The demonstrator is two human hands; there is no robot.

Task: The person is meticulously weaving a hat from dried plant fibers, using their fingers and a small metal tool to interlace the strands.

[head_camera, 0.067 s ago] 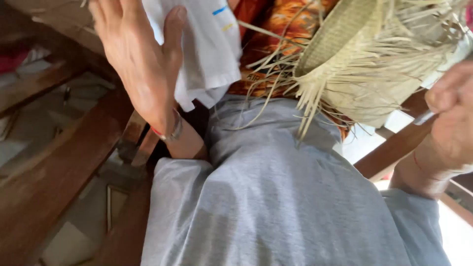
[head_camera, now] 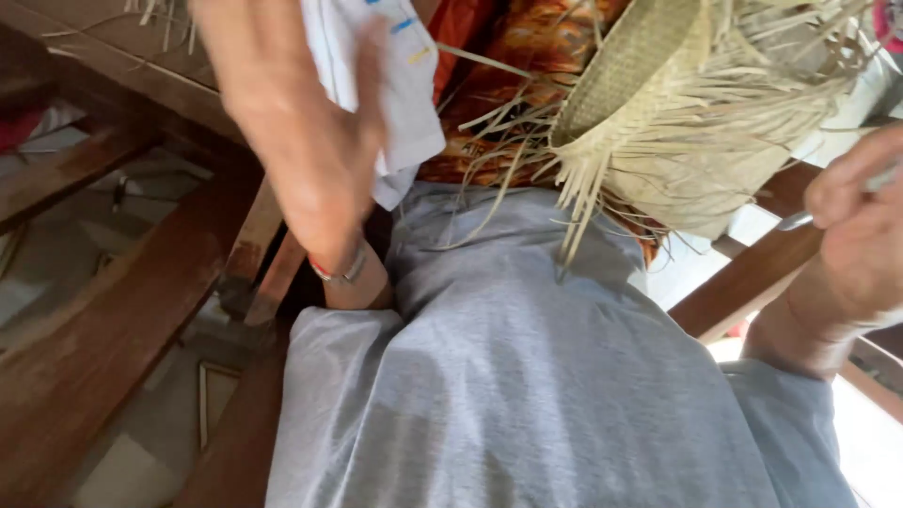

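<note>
Head view, looking down: the person's left hand (head_camera: 301, 141) is raised with fingers spread and loose, its grip released, the thumb lying against a white cloth (head_camera: 400, 103) that hangs at the top of the frame. The cloth carries small blue and yellow marks near its upper edge, too blurred to make out. A red and silver band (head_camera: 339, 273) circles the left wrist. At the right edge, the right hand (head_camera: 861, 235) is curled, its grip clenched around a thin, pale, rod-like tool (head_camera: 800, 221). Between the two hands, a half-woven straw basket (head_camera: 677, 122) rests on the lap, loose strands fanning from its rim over an orange patterned fabric (head_camera: 513, 56) and a grey shirt (head_camera: 527, 376). Brown wooden beams (head_camera: 103, 329) run down the left side.
</note>
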